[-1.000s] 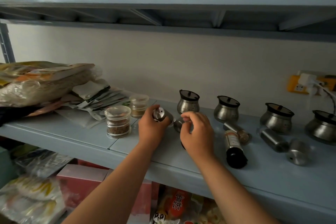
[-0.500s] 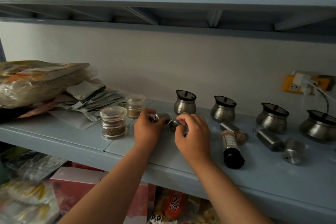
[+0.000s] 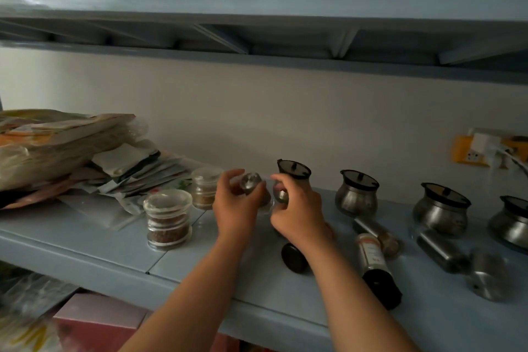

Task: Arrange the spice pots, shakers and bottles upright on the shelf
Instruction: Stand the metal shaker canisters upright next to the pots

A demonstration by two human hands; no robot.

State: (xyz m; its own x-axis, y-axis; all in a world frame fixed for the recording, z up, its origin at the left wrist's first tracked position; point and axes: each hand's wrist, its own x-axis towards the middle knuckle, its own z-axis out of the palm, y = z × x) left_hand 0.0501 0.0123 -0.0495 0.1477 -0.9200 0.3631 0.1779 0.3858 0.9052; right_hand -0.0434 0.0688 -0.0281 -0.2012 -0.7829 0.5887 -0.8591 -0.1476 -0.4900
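Observation:
My left hand (image 3: 237, 208) grips a small glass shaker (image 3: 251, 183), tilted so its metal top faces me. My right hand (image 3: 300, 216) pinches a second small shaker (image 3: 281, 195) right beside it, above the blue-grey shelf (image 3: 85, 240). Under my right wrist lies a bottle with a black cap (image 3: 294, 257). Further right on their sides lie a labelled black-capped bottle (image 3: 373, 258), a glass shaker (image 3: 381, 236), a steel shaker (image 3: 440, 251) and a steel canister (image 3: 485, 277). Several steel pots stand upright along the back, among them one (image 3: 357, 197) and another (image 3: 440, 213).
Two clear lidded jars (image 3: 168, 218) (image 3: 204, 190) stand upright left of my hands. A heap of packets and bags (image 3: 57, 148) fills the shelf's left end. A yellow wall socket with a white plug (image 3: 483, 148) sits at the right. An upper shelf (image 3: 257, 34) hangs overhead.
Both hands have risen a little with the two small shakers and stayed close together. The black cap under my right wrist has come into sight.

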